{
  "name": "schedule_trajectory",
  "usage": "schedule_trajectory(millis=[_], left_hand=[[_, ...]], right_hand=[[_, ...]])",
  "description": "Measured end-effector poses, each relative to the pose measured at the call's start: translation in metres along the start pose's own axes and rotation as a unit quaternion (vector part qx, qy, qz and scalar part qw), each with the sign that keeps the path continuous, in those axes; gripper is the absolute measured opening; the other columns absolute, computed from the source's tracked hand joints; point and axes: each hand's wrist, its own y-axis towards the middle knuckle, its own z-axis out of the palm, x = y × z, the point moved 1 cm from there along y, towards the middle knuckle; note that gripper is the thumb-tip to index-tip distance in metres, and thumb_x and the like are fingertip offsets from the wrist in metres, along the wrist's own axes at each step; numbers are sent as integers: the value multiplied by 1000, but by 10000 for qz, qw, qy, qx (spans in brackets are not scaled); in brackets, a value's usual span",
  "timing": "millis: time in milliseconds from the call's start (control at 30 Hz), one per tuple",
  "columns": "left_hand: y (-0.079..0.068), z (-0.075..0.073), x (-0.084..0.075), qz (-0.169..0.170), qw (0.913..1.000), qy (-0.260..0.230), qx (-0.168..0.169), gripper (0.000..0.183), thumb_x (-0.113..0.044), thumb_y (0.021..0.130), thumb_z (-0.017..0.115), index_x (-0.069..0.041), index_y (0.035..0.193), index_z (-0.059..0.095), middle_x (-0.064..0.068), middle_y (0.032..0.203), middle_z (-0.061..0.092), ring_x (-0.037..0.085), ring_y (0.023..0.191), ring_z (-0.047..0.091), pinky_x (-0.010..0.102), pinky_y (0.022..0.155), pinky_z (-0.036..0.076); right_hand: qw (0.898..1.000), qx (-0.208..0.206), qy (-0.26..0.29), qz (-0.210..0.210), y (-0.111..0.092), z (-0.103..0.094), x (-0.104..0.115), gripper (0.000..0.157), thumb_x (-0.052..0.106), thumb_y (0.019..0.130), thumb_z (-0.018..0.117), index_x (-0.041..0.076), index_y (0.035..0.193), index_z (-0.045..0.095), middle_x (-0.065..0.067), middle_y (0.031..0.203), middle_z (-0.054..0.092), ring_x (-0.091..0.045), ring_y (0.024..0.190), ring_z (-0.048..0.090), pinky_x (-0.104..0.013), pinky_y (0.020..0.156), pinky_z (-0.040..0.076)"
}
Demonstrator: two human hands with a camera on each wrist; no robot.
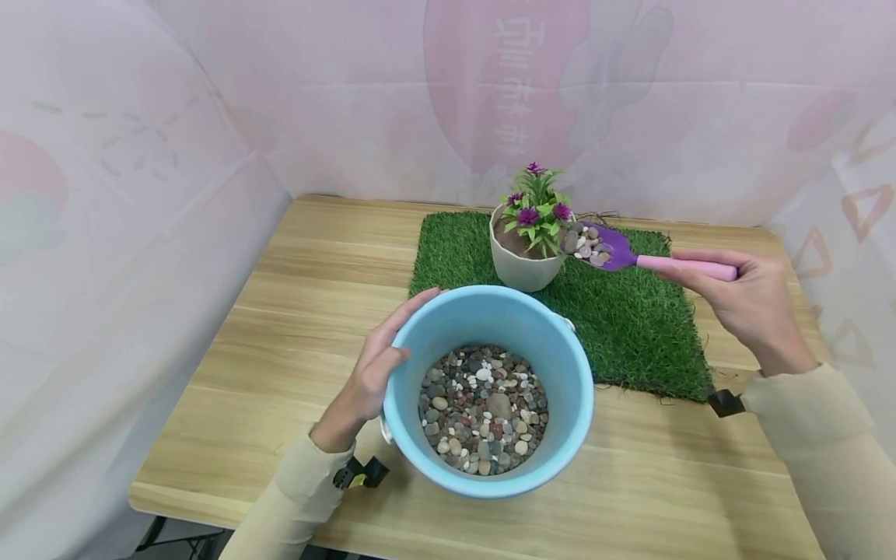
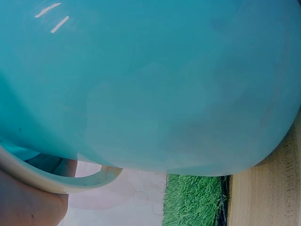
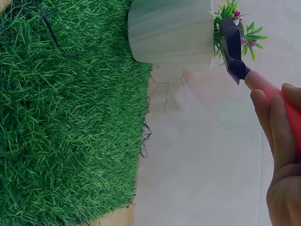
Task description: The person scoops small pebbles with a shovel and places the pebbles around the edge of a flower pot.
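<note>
My right hand (image 1: 752, 299) grips the pink handle of a small garden trowel (image 1: 616, 249). Its purple blade carries several pebbles (image 1: 586, 243) and overlaps the right rim of a white flowerpot (image 1: 525, 268) in the head view. In that pot grows a plant (image 1: 537, 206) with purple flowers and green leaves. My left hand (image 1: 371, 377) holds the light blue bucket (image 1: 584, 404) by its left side, thumb over the rim and fingers along the outer wall. Many mixed pebbles (image 1: 483, 412) cover the bucket's bottom.
The flowerpot stands on a green artificial grass mat (image 1: 644, 334) at the back of the wooden table (image 1: 252, 373). The bucket is in front of the pot, near the table's front edge. A pale printed curtain (image 1: 350, 132) hangs behind and at both sides.
</note>
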Motion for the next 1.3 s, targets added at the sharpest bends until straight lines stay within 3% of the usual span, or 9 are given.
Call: schedule_trajectory(millis=[200, 333, 433, 633, 833, 933, 1067, 1133, 1300], left_hand=[[0, 0, 1, 10, 10000, -24, 17, 73, 3, 77, 30, -1, 150, 29, 16, 153, 38, 36, 135, 46, 57, 106, 45], [0, 0, 2, 5, 10000, -37, 14, 73, 3, 77, 30, 0, 150, 29, 16, 153, 39, 37, 134, 46, 58, 106, 45], [0, 0, 2, -4, 10000, -45, 16, 73, 2, 77, 30, 0, 150, 29, 16, 153, 39, 37, 134, 46, 58, 106, 46], [1, 0, 1, -6, 10000, 5, 0, 72, 2, 78, 31, -1, 150, 29, 15, 153, 39, 36, 134, 46, 57, 106, 46], [1, 1, 0, 14, 10000, 27, 15, 73, 1, 77, 31, 0, 150, 29, 16, 152, 39, 36, 134, 47, 58, 105, 46], [2, 1, 0, 19, 10000, 51, 7, 73, 0, 77, 31, 0, 150, 29, 15, 152, 40, 36, 134, 47, 58, 105, 46], [2, 1, 0, 7, 10000, 87, -14, 73, 0, 76, 31, -1, 150, 30, 15, 152, 40, 33, 134, 47, 56, 107, 46], [2, 1, 0, 3, 10000, 81, -19, 73, 1, 77, 31, -1, 150, 30, 14, 152, 40, 33, 134, 47, 55, 107, 46], [1, 1, 0, -29, 10000, 50, -38, 73, 1, 77, 31, -2, 150, 30, 13, 152, 40, 32, 134, 47, 56, 107, 46]], right_hand=[[9983, -121, -575, 18, 9, 2, -7, 46, 30, 81, 76, 12, 122, 68, 9, 103, 75, -1, 85, 69, -15, 61, 48], [9981, -83, -608, -40, 13, 3, -6, 46, 30, 80, 77, 11, 120, 69, 13, 98, 76, -2, 60, 59, -27, 43, 36], [9978, -70, -655, -41, 14, 5, -1, 45, 32, 80, 77, 11, 118, 70, 14, 94, 76, -3, 47, 47, -35, 36, 27], [9953, -90, -947, -157, 20, 7, 4, 44, 37, 79, 77, 14, 116, 71, 19, 91, 75, -7, 38, 30, -36, 32, 22], [9906, -44, -1293, -447, 26, 11, 17, 41, 39, 79, 76, 13, 111, 74, 18, 87, 75, -3, 43, 47, -35, 34, 25], [9874, 146, -1548, -301, 30, 13, 30, 43, 45, 78, 75, 17, 111, 74, 16, 86, 76, 0, 46, 44, -32, 36, 26], [9795, 501, -1949, -44, 36, 17, 49, 44, 53, 78, 72, 24, 111, 74, 10, 93, 77, 8, 69, 61, -20, 52, 41], [9751, 676, -2108, 101, 40, 18, 57, 46, 55, 78, 70, 26, 114, 73, 9, 96, 76, 8, 93, 64, -17, 73, 43], [9632, 943, -2496, 330, 49, 23, 74, 48, 60, 77, 68, 30, 115, 71, 11, 94, 77, 2, 100, 63, -27, 82, 41]])
